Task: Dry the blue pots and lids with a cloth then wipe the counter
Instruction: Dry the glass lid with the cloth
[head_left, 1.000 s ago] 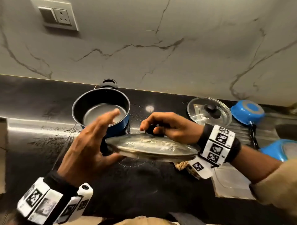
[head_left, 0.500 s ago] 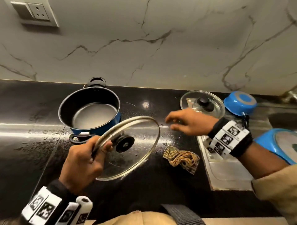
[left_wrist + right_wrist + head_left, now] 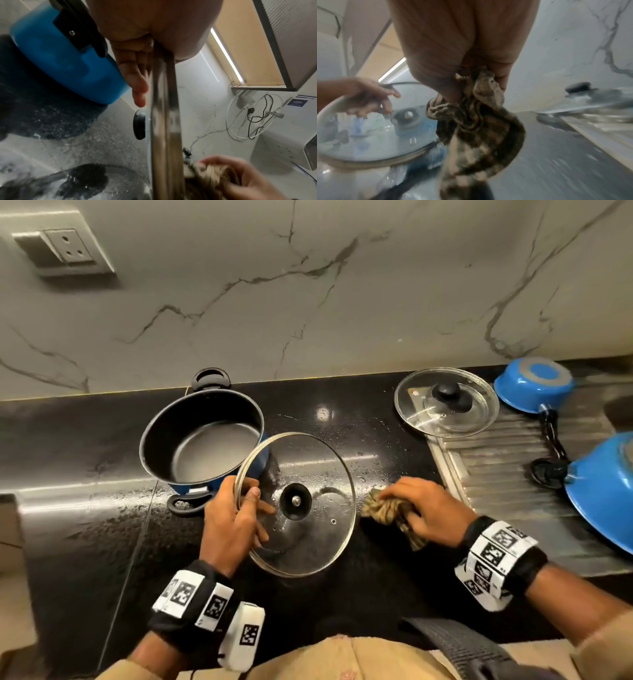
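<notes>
Left hand [image 3: 230,525] round tilted lid [image 3: 308,529]

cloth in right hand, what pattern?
Checked brown and tan cloth, clearest in the right wrist view.

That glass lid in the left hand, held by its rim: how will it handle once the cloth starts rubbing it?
The glass lid is probably slippery: droplets bead on it. It is rigid glass, so likely breakable if dropped on the counter. The left hand pinches only the rim, so the cloth pressing off-centre may swing it.
</notes>
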Motion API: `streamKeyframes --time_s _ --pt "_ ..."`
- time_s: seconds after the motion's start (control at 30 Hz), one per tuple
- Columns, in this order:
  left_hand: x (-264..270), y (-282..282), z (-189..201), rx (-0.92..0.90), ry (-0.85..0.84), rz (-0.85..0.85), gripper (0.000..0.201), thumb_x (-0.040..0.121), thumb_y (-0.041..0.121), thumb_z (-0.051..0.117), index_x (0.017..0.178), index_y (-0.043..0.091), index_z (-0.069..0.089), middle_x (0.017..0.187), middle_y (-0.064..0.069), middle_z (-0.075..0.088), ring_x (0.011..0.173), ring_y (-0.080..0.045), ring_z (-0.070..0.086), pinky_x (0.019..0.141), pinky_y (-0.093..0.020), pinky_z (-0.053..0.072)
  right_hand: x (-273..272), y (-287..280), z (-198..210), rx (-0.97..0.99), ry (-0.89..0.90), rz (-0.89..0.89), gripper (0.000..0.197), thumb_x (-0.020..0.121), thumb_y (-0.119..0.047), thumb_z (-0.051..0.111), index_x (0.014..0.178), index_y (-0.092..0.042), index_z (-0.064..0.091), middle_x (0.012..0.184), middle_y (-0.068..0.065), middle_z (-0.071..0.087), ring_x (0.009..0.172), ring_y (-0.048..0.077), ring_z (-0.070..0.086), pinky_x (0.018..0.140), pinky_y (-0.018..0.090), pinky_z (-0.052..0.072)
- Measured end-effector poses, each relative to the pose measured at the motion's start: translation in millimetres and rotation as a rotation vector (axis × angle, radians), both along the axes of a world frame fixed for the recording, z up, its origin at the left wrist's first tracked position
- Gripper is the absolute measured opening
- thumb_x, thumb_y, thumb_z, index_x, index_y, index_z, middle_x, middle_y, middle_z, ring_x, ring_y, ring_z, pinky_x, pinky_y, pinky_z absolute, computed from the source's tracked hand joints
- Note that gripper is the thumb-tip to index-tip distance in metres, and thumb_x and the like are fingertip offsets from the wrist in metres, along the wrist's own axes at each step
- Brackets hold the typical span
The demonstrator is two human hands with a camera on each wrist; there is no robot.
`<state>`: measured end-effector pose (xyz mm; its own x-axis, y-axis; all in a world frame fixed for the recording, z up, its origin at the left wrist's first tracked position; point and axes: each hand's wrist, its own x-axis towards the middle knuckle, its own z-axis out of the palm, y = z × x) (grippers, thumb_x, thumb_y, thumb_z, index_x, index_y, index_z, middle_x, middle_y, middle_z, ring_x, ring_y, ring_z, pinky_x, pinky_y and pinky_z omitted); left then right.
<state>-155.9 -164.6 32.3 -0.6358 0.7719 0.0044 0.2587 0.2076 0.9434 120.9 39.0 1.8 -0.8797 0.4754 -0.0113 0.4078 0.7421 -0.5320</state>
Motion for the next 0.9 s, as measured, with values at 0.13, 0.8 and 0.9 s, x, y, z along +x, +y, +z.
streamKeyframes --time_s 0.13,0.8,0.9 --pt "1 8 -13 -0.027 -0.033 -0.016 0.01 0.104 0.009 0.048 0.096 0.014 0.049 0.074 -0.013 0.074 0.039 -0.034 0.058 0.035 -0.027 0.045 -41 -3 29 0.128 0.197 0.06 0.052 0.075 -0.004 0.061 0.123 -0.022 0.065 0.111 -0.003 0.063 0.101 0.017 0.058 0.09 0.031 0.049" --pt "-1 19 -44 -0.096 -0.075 0.055 0.037 0.101 0.0 0.047 0.128 0.026 0.046 0.096 -0.003 0.073 0.038 -0.036 0.06 0.03 -0.024 0.042 -60 -77 -24 -0.059 -0.012 0.327 0.044 0.077 -0.008 0.064 0.117 -0.028 0.064 0.115 -0.003 0.058 0.101 0.021 0.057 0.081 0.032 0.05" --pt "-5 17 -40 -0.124 -0.063 -0.024 0.062 0.102 -0.001 0.047 0.149 0.036 0.034 0.1 0.0 0.072 0.043 -0.035 0.064 0.033 -0.025 0.048 -63 -74 -24 0.035 -0.036 0.304 0.042 0.074 -0.004 0.061 0.111 -0.025 0.063 0.112 0.0 0.059 0.094 0.024 0.058 0.071 0.035 0.053"
